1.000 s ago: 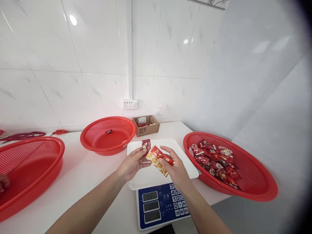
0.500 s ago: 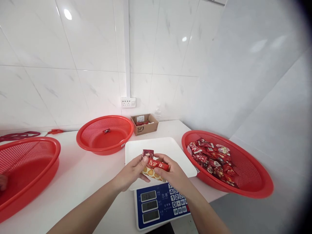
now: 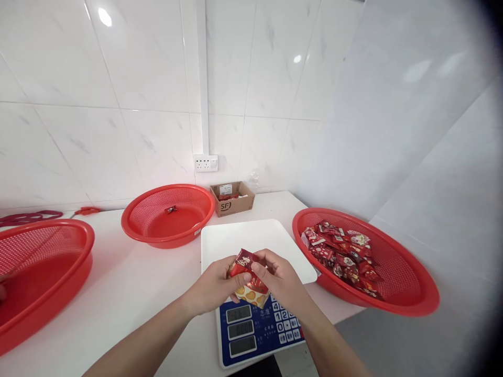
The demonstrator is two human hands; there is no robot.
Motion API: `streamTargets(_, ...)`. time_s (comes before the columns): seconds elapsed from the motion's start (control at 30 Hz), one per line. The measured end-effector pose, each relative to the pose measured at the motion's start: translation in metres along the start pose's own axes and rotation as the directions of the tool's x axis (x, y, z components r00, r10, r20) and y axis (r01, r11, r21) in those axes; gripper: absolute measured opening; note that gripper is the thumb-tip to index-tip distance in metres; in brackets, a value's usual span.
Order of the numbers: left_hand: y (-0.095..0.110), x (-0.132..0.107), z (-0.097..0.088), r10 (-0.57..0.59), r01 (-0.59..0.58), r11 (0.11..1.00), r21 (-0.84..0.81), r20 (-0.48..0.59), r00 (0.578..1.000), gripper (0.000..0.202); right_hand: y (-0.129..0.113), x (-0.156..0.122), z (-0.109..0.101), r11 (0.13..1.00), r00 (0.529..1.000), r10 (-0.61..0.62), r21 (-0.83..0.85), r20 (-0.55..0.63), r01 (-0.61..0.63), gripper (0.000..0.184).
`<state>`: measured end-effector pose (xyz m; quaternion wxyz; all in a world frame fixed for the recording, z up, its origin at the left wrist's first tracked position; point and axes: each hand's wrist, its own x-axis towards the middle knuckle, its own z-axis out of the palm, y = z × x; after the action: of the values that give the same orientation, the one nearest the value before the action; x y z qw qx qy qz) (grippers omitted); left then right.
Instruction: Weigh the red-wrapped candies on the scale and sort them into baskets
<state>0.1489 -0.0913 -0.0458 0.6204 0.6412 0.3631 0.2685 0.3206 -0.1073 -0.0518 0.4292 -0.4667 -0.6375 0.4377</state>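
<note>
Slippage is looking possible if thumbs are pressing unevenly: left hand [image 3: 217, 283] is gripping a red-and-cream packet [image 3: 253, 298] and overlapping maroon packet [image 3: 244, 258], right hand [image 3: 281, 276] gripping opposite, over scale tray's [image 3: 243, 233] near edge. Cream part is showing yellow rounds, maroon bearing pale lettering.

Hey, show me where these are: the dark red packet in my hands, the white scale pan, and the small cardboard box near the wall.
Dark red packet [image 3: 244, 258]: head view, on its printed face.
White scale pan [image 3: 239, 234]: head view, on its bare surface.
Cardboard box [image 3: 240, 204]: head view, on its front wall.
</note>
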Motion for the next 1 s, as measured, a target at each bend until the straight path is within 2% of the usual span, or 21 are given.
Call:
streamTargets(0.13,0.001,-0.004,0.005,-0.035,0.034,0.999,0.039,0.024,0.999,0.034,0.000,0.002,0.002,1.000,1.000,0.009,0.006,-0.010,-0.009,0.033)
streamTargets(0.3,-0.003,-0.004,0.005,0.010,0.005,0.992,-0.126,0.115,0.993,0.035,0.004,0.004,0.004,0.968,0.997,0.062,0.239,0.037,-0.069,0.040)
streamTargets(0.4,-0.004,-0.004,0.004,0.024,-0.002,0.981,-0.192,0.110,0.994,0.034,0.004,0.003,0.004,0.936,0.992,0.109,0.328,0.063,-0.124,0.042)
streamTargets(0.7,-0.005,-0.006,0.004,0.008,0.008,0.986,-0.169,0.091,0.996,0.030,0.003,0.003,0.005,0.975,0.999,0.034,0.218,0.010,-0.036,0.039)
streamTargets(0.8,-0.005,-0.007,0.000,0.005,-0.002,0.992,-0.127,0.030,1.000,0.033,0.005,0.001,0.003,0.960,0.997,0.066,0.275,-0.037,-0.054,0.039)
streamTargets(0.9,0.001,-0.007,-0.014,0.026,-0.041,0.995,-0.093,-0.157,0.987,0.039,0.007,-0.005,-0.005,0.934,0.989,0.095,0.355,-0.115,-0.048,0.036)
streamTargets(0.97,0.008,-0.005,-0.032,0.049,-0.090,0.990,-0.108,-0.338,0.940,0.041,0.009,-0.010,-0.012,0.919,0.981,0.119,0.391,-0.150,-0.052,0.033)
streamTargets(1.0,0.013,-0.003,-0.043,0.056,-0.118,0.986,-0.120,-0.427,0.902,0.041,0.010,-0.013,-0.015,0.914,0.979,0.130,0.402,-0.160,-0.055,0.032)
